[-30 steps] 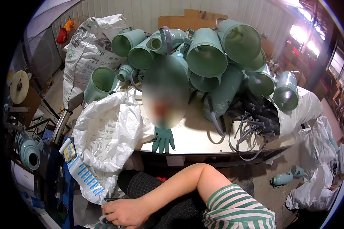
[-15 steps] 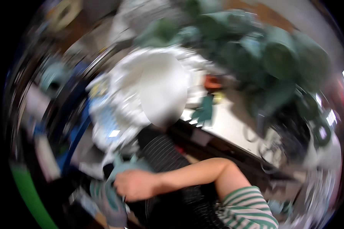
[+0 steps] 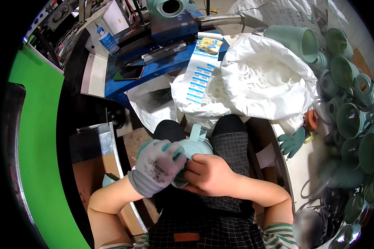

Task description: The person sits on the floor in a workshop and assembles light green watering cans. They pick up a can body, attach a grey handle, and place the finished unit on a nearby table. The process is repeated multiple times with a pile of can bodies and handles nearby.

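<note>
My left hand (image 3: 157,165), in a grey knitted glove with teal fingertips, is closed on a pale green plastic lid-like piece (image 3: 197,146) above my lap. A loop handle stands up from the far side of this piece. My bare right hand (image 3: 212,173) presses curled fingers against its near right edge. Whatever small thing may be between those fingertips is hidden. Just beyond my knees, an open white sack (image 3: 266,106) holds many thin white rings (image 3: 274,74).
A blue bench (image 3: 133,81) at far left carries a phone (image 3: 129,72) and a label sheet (image 3: 201,76). Green plastic jugs (image 3: 293,41) pile up at right, near a teal glove (image 3: 292,143) on a white surface. An open cardboard box (image 3: 91,178) stands left of my lap.
My view has swung left and become sharp. The large white oval in front of the sack no longer shows. Both hands, still at the green piece, now appear nearer the middle.
</note>
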{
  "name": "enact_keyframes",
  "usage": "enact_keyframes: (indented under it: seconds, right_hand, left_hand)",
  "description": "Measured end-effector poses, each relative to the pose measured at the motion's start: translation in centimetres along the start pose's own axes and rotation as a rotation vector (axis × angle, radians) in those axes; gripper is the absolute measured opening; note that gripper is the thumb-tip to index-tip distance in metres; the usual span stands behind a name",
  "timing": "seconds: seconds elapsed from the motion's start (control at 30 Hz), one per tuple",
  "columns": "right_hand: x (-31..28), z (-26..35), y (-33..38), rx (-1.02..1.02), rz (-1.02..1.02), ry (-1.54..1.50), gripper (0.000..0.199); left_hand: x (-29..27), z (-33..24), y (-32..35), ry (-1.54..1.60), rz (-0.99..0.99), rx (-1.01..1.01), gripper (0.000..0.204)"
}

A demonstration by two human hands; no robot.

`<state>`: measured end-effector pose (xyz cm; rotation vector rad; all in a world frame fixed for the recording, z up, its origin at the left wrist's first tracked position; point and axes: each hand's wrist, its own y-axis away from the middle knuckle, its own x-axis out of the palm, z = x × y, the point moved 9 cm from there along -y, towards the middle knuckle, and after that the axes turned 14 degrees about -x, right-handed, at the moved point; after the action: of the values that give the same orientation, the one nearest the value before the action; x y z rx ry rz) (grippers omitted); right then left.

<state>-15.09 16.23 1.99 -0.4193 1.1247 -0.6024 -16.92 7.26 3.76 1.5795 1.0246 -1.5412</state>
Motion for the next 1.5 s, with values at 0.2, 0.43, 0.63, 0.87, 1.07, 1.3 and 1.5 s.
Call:
enact_keyframes:
  seconds: [0.2,0.43,0.63,0.87,1.07,1.3,1.5]
  right_hand:
    - [-2.1,-17.2,5.7,0.686,-0.911,-0.648,0.027]
    - [2.7,-39.5,8.4,0.863,-1.440,-0.629,0.053]
    - [4.6,-43.5,9.6,0.734,-1.680,-0.901,0.025]
    - [7.7,-44.1,8.6,0.974,-1.520,-1.022,0.009]
    - [6.3,-44.9,9.8,0.836,-1.575,-0.891,0.027]
    - [3.8,-26.9,12.7,0.608,-1.130,-0.745,0.064]
    - [4.4,-5.8,23.3,1.341,-0.454,-1.217,0.053]
  left_hand:
    - [0.1,4.2,-1.9,0.921,-0.115,0.084,0.039]
    - [5.2,12.4,-15.1,0.609,-0.400,-0.238,0.031]
    - [9.2,12.0,-28.4,0.191,-0.692,-0.086,0.028]
    - [11.6,15.1,-29.5,0.181,-0.544,-0.189,0.022]
    - [12.3,13.3,-30.6,0.325,-0.614,-0.048,0.016]
    - [14.7,14.0,-10.7,1.141,-0.384,-0.479,0.009]
    - [20.8,7.1,-1.4,1.349,-0.268,-0.580,0.009]
